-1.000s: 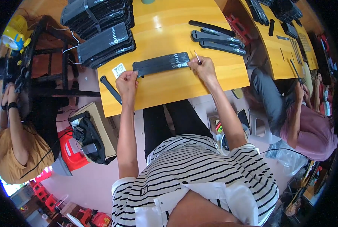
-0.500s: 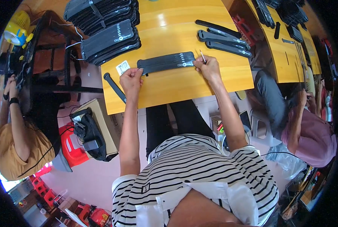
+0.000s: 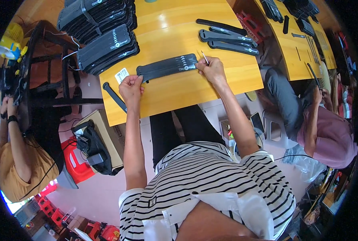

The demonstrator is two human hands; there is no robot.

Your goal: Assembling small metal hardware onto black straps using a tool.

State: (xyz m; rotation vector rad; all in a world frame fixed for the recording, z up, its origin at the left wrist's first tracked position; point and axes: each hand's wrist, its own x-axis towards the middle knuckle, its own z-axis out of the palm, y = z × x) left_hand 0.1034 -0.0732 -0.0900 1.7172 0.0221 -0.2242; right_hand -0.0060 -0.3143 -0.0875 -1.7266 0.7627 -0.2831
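A fanned row of black straps (image 3: 165, 68) with white print at the right end lies on the yellow wooden table (image 3: 167, 94) in front of me. My left hand (image 3: 131, 87) is closed in a pinch at the left end of the row. At the printed end, the closed fingers of my right hand (image 3: 213, 70) touch the straps. A thin pen-like tool (image 3: 204, 57) with a pale tip sticks up from that same hand. Beside my left hand lie a white label (image 3: 121, 75) and a single black strap (image 3: 114, 97).
Piled straps (image 3: 106, 50) stand at the far left, with a banded bundle (image 3: 94, 20) behind. Several loose straps (image 3: 229, 40) lie at the far right. People sit at both sides, one in an orange top (image 3: 26, 168), one in pink (image 3: 329, 138). A carton (image 3: 108, 138) stands below left.
The whole view has shifted slightly; both my hands keep their hold at the ends of the row. A dark strip now shows raised in the hand of the person on the right.
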